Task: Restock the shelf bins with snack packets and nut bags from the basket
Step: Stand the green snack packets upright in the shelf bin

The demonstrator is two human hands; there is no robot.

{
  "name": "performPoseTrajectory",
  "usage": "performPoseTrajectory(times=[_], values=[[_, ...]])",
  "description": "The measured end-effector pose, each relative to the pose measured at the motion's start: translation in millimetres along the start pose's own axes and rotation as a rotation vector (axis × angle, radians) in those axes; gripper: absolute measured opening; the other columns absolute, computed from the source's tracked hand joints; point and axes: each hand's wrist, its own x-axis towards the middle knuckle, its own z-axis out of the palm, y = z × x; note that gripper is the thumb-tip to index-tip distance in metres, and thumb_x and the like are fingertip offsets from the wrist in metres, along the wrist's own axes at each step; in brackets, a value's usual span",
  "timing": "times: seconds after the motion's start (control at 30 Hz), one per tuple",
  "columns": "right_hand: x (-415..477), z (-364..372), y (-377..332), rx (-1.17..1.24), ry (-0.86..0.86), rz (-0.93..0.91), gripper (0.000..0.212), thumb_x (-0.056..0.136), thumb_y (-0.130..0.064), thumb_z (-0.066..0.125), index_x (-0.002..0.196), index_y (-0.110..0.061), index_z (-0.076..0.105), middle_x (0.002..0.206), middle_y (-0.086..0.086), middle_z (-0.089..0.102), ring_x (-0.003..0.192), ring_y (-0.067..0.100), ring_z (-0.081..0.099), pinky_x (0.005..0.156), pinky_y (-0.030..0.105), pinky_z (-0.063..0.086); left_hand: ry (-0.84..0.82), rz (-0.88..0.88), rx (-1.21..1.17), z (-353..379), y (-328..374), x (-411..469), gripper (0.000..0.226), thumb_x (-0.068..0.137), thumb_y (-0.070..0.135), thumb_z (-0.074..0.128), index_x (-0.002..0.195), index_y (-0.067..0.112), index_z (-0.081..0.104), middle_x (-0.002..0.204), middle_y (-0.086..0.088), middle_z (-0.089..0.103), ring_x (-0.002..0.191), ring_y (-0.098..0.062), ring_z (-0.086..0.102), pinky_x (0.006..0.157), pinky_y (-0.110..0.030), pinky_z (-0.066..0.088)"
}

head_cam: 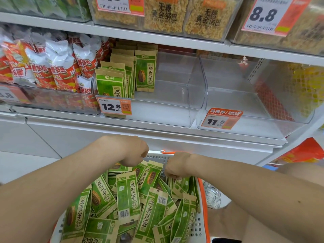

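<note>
**Two bare hands lowered into the far end of a basket.** We see the left hand (133,152) knuckles-down over the far-left part of the basket. Its fingers are curled under and touch the top of the heap. The back of the hand hides the fingertips, so we cannot tell whether it grips anything.

The right hand (176,166) is at the far-right part of the basket. Its curled fingers pinch the top edges of a few upright packets that lean toward the basket's right wall. The two hands are apart, and a packet lies between them.

The green-and-tan seed packets (123,195) fill the basket (196,227) directly beneath both hands and on our side of them. They are loosely heaped, some face up and some showing barcodes. The basket is white and perforated, with an orange rim.

Above and beyond the basket we note a clear bin (175,102). The shelved packets (145,72), of the same kind, stand upright in its left part. A price tag (114,106) reading 12.8 is on its front.

Up and to the right of the basket, a second clear bin (236,100) carries an orange tag (221,120) reading 11.5. Up and to the left of the basket stand red-and-white snack bags (57,67).
</note>
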Motion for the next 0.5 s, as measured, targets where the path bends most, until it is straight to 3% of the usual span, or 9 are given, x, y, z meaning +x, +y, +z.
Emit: performPoseTrajectory(times=[0.13, 0.27, 0.37, 0.43, 0.5], values=[[-2.8, -24.5, 7.2, 0.364, 0.224, 0.033, 0.011, 0.097, -0.007, 0.057, 0.092, -0.017, 0.057, 0.078, -0.005, 0.055, 0.074, 0.02, 0.053, 0.059, 0.032, 0.037, 0.029, -0.015, -0.059, 1.6, -4.1, 3.1, 0.043, 0.11, 0.031, 0.045, 0.153, 0.025, 0.042, 0.148, -0.007, 0.053, 0.128, -0.028, 0.056, 0.102, -0.039, 0.047], [-3.0, -54.0, 6.9, 0.728, 0.512, 0.038, 0.005, 0.1, -0.014, 0.058, 0.104, -0.014, 0.055, 0.092, 0.001, 0.064, 0.082, 0.021, 0.058, 0.075, 0.04, 0.048, 0.127, -0.072, -0.156, -3.7, -4.2, -1.0, 0.049, 0.111, 0.041, 0.043, 0.148, 0.012, 0.032, 0.121, -0.014, 0.061, 0.102, -0.03, 0.06, 0.087, -0.04, 0.049], [-6.9, -72.6, 3.6, 0.849, 0.709, 0.09, 0.009, 0.105, -0.013, 0.049, 0.112, -0.013, 0.055, 0.105, 0.007, 0.068, 0.096, 0.027, 0.061, 0.087, 0.047, 0.05, 0.233, -0.147, -0.242, -12.7, -5.7, -8.4, 0.032, 0.111, 0.025, 0.04, 0.137, 0.007, 0.045, 0.126, -0.017, 0.063, 0.11, -0.031, 0.062, 0.082, -0.036, 0.044], [-11.8, -81.2, 0.9, 0.908, 0.829, 0.149, 0.016, 0.102, -0.007, 0.044, 0.109, -0.021, 0.05, 0.089, -0.003, 0.066, 0.087, 0.023, 0.057, 0.082, 0.048, 0.049, 0.255, -0.198, -0.331, -16.5, -12.4, -11.0, 0.026, 0.107, 0.017, 0.041, 0.121, 0.005, 0.06, 0.112, -0.018, 0.07, 0.1, -0.033, 0.07, 0.079, -0.038, 0.054], [-17.2, -87.4, -3.2, 0.969, 0.922, 0.181, 0.023, 0.1, -0.007, 0.041, 0.108, -0.027, 0.047, 0.068, -0.011, 0.06, 0.073, 0.015, 0.052, 0.07, 0.044, 0.046, 0.291, -0.216, -0.634, -22.4, -19.5, -14.1, 0.033, 0.108, 0.025, 0.045, 0.1, 0.002, 0.067, 0.081, -0.019, 0.074, 0.07, -0.034, 0.075, 0.064, -0.043, 0.064]])
